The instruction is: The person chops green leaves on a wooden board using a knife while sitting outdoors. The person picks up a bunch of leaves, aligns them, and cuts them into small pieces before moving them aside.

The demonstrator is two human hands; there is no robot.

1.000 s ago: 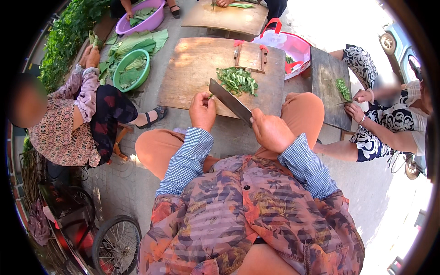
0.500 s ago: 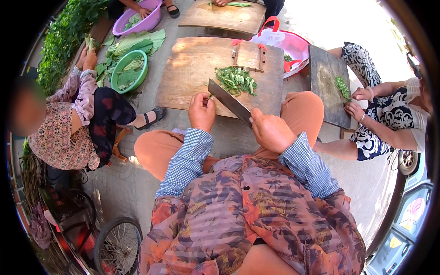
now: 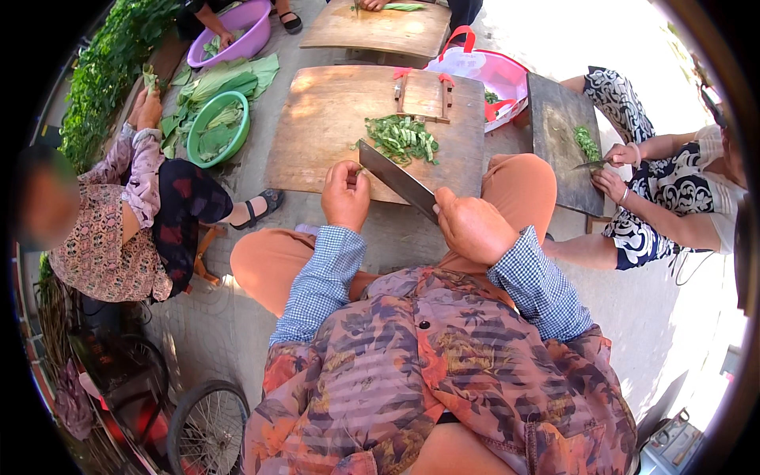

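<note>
My right hand (image 3: 476,227) is wrapped round the handle of a cleaver (image 3: 396,177). Its dark, broad blade slants up and left over the near edge of a wooden board (image 3: 313,119). Close beside the blade's far end, my left hand (image 3: 346,194) is closed, thumb and fingers pinched together; what they hold, if anything, is too small to name. A heap of chopped leafy greens (image 3: 402,141) lies on the board just beyond the cleaver. Behind the heap sits a small wooden frame (image 3: 423,96) with red ends.
Right, a person with a knife cuts greens on a dark board (image 3: 554,150). A pink-white bag (image 3: 507,75) stands behind. Left are a green basin (image 3: 244,127), loose leaves (image 3: 229,79), a purple basin (image 3: 255,36) and a seated person. Another board (image 3: 380,28) stands ahead; a bicycle wheel (image 3: 207,427) lower left.
My hands and the cleaver stay almost the same, with the view shifting slightly. The right-hand person's knife blade now shows over the dark board. A hand in the purple basin has moved left.
</note>
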